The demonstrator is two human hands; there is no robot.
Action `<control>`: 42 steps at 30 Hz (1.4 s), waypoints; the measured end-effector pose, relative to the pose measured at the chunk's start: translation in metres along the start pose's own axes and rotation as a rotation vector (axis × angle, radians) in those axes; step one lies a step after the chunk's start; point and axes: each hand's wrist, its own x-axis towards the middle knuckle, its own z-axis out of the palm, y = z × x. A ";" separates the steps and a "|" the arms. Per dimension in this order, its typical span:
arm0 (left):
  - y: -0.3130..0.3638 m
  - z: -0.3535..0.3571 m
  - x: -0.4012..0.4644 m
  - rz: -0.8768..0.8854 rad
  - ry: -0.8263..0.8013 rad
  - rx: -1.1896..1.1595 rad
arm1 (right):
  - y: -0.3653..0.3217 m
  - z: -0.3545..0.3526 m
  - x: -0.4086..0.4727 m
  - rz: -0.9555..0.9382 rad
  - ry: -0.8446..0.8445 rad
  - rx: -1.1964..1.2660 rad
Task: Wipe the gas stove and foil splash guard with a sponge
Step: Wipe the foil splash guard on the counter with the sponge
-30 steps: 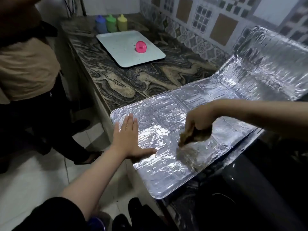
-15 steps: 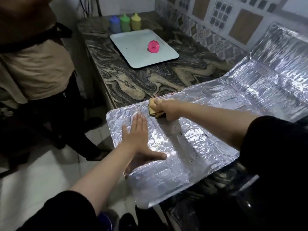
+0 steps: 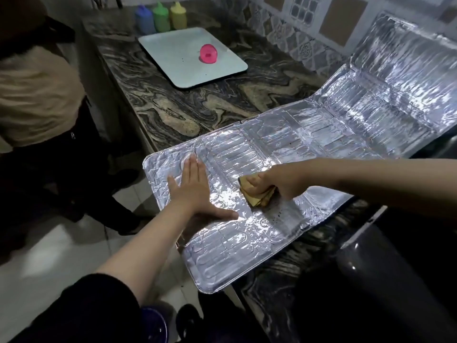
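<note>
Nearest you, at about six o'clock, your left forearm runs up out of a dark sleeve [image 3: 81, 310] to your left hand [image 3: 195, 191], which lies flat on the foil splash guard [image 3: 230, 253] with fingers straight and together and the thumb spread out toward three o'clock; its grip is loose, holding nothing, only pressing the foil down. The foil sheet lies open on the marbled surface [image 3: 173, 105], its near corner hanging past the edge at six o'clock. Just to the three o'clock side of that thumb, your right hand [image 3: 279, 181] comes in from three o'clock, fingers curled tight round a tan sponge [image 3: 257, 196] that touches the foil; dark specks dot the foil just beside it. Farther on, toward one o'clock, the foil folds upward against the tiled wall [image 3: 296, 28]. At twelve o'clock a pale tray [image 3: 173, 53] carries a pink cap [image 3: 209, 53], with blue, green and yellow bottles [image 3: 160, 18] behind it. At nine o'clock another person [image 3: 37, 95] stands beside the surface.
</note>
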 end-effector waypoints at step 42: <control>0.001 0.003 -0.002 -0.003 0.041 -0.005 | -0.015 -0.008 0.042 -0.078 0.108 0.071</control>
